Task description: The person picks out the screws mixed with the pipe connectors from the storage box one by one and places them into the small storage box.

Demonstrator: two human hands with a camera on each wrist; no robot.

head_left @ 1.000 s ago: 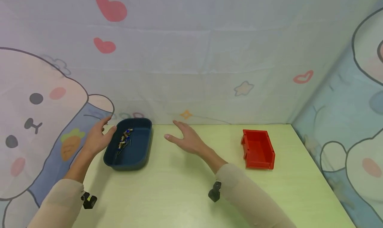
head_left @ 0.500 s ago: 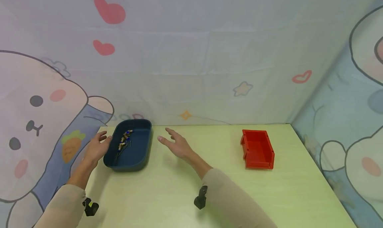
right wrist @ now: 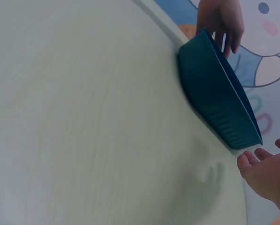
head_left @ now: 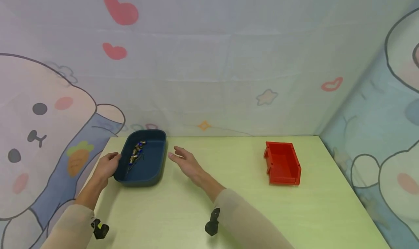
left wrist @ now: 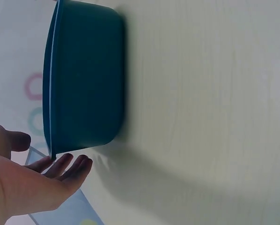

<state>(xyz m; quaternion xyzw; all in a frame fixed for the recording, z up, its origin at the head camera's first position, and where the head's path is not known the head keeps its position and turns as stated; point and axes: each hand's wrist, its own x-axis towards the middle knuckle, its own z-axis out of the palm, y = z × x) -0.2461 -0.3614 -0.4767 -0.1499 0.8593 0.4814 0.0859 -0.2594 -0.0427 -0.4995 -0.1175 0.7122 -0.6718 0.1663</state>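
Observation:
A dark blue plastic tub (head_left: 154, 174) stands at the back left of the table. Along its left side lie several small brass-and-blue pieces (head_left: 135, 155) and thin dark metal pins; their exact kind is too small to tell. At the tub's left rim is my left hand (head_left: 108, 165). In the left wrist view its fingers (left wrist: 73, 169) lie by the tub's outer wall under the rim, while the thumb stays apart from the rim. My right hand (head_left: 187, 163) hovers just right of the tub, fingers relaxed, a small gap between them and the wall, holding nothing.
A red open-front bin (head_left: 283, 163) stands on the right part of the pale yellow-green table (head_left: 183, 220). Behind the table hangs a printed cloth (head_left: 209, 60) with cartoon figures, and another stretch runs along the right side.
My right hand has moved left toward the tub. The left hand has lowered to the tub's left rim, its fingers less spread. Tub and red bin stay where they were.

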